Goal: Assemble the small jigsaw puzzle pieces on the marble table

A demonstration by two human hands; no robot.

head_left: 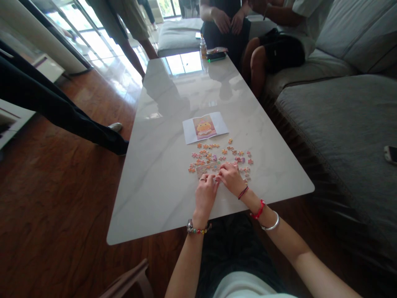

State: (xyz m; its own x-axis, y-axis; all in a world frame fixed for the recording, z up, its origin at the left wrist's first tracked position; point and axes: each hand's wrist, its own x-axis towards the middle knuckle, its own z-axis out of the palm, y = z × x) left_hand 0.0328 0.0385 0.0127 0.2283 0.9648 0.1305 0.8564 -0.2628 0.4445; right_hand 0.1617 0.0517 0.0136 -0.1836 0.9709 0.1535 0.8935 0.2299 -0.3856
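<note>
Several small pink and orange puzzle pieces (pixel 217 155) lie scattered on the white marble table (pixel 161 182). A joined strip of pieces (pixel 207 167) lies just ahead of my hands. My left hand (pixel 205 193) and my right hand (pixel 231 178) rest side by side on the table, fingers curled and pinched together where the two hands meet. What they pinch is too small to make out. Beyond the pieces lies a white sheet with a pink and yellow picture (pixel 204 127).
A small bottle (pixel 203 46) and a phone (pixel 216 56) stand at the table's far end. Two people sit on the grey sofa (pixel 341 111) beyond; another person's legs (pixel 58 109) stretch in from the left. A phone (pixel 391 154) lies on the sofa at right.
</note>
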